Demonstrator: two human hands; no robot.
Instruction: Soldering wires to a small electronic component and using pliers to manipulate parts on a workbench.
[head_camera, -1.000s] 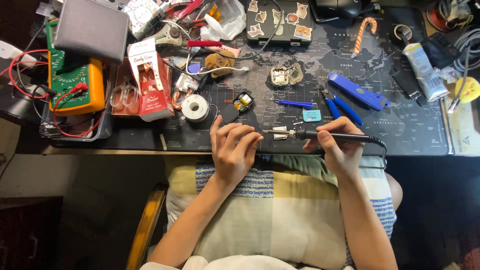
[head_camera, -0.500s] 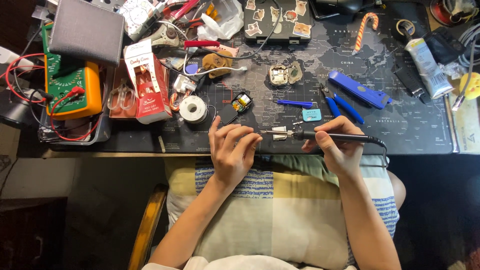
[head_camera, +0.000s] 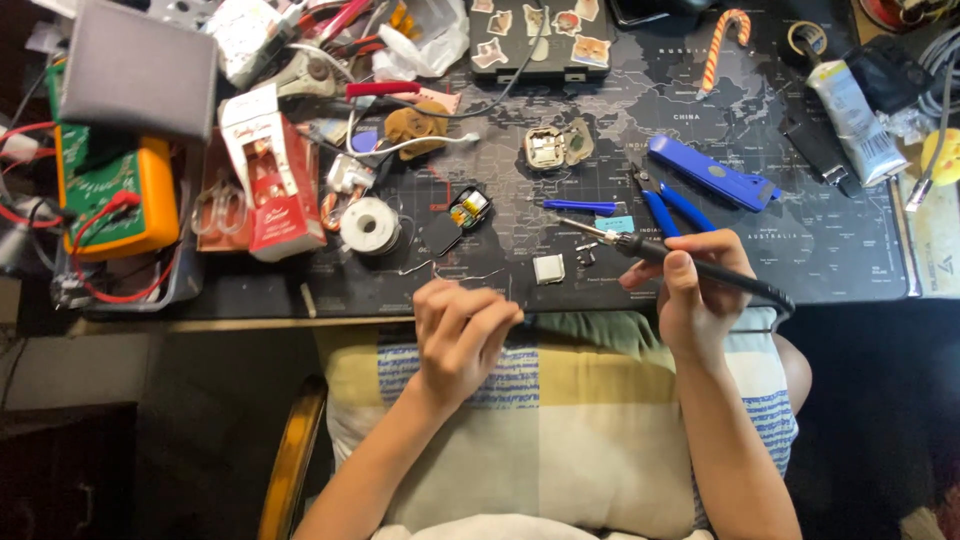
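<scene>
Left hand (head_camera: 462, 335) has drawn back from the iron to the surface (head_camera: 800, 250) edge; fingers curled, pinching a thin wire (head_camera: 465, 275) that arcs up onto the mat. Right hand (head_camera: 700, 295) has shifted little, clenched around the black soldering iron (head_camera: 660, 250) in a pen grip, tip aimed left, hovering above the mat. Small white square part (head_camera: 548, 268) lies just below the tip. Solder spool (head_camera: 368, 224) sits left, blue cutters (head_camera: 665, 208) just above the right hand.
</scene>
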